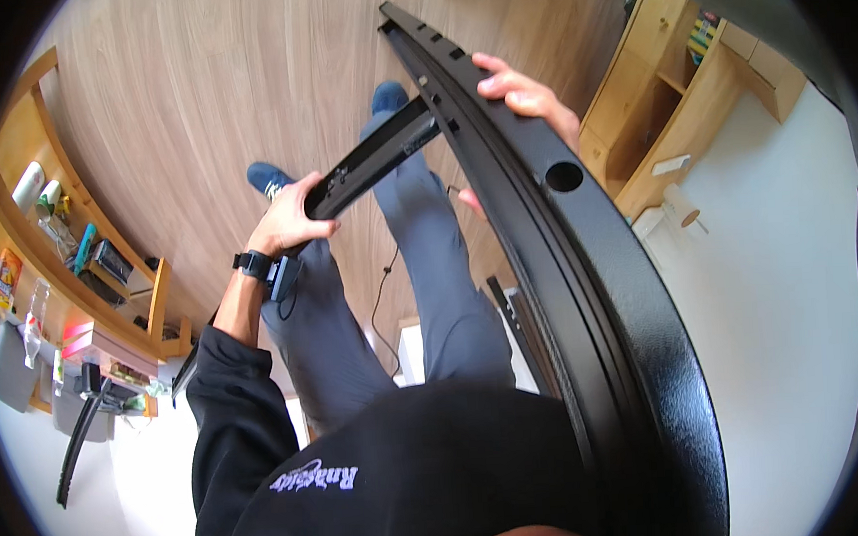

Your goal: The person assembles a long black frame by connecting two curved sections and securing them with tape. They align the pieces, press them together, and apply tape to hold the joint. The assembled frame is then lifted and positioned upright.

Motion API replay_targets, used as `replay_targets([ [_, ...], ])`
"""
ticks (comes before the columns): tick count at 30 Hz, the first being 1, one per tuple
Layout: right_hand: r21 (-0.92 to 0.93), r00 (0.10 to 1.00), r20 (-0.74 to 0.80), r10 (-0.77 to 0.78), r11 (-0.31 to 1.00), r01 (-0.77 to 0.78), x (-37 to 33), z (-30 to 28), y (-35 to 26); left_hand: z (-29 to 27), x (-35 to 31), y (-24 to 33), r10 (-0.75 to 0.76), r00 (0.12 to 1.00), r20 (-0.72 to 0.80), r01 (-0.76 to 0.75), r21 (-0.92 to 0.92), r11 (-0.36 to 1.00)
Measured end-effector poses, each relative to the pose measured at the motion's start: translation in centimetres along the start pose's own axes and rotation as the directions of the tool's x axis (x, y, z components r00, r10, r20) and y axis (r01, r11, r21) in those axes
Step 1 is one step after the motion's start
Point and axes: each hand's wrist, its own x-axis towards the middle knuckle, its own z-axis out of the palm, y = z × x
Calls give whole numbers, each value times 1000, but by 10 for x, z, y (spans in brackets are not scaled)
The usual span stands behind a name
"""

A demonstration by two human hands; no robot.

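Pale wood-plank floor [176, 68] lies between a wooden desk [22, 234] and wooden cabinet [634, 68] near a white wall [779, 288].

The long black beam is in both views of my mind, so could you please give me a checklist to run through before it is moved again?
1. Left hand on the short black bar: ok, gripping its near end.
2. Right hand on the long black beam: ok, fingers over the outer edge, thumb on the other side.
3. Bar firmly fastened to the beam: cannot tell; they meet, but the fixing is unclear.
4. Beam's near end free of obstacles: cannot tell; it runs out of the picture.
5. Floor between the legs free of cables: not ok, a dark cable trails there.
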Motion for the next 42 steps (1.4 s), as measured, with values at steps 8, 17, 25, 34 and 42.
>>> replay_targets([
  [8,3,1000,-28,-11,1000,11,-5,2,-3,-1,14,-10,-76,997,-18,77,63,995],
  [17,-15,1000,-24,20,1000,-20,-7,1,-5,1,13,-13,-36,998,-59,35,-20,999],
  [25,-20,998,-61,21,1000,-22,-10,3,-2,-2,3,-14,-10,996,-93,4,-61,998],
  [34,-43,998,-62,20,999,-22,-10,7,1,-1,1,-9,14,993,-120,-28,-113,993],
  [42,-15,998,-53,36,999,-37,-11,3,0,-1,-1,-4,-7,993,-114,4,-25,1000],
])
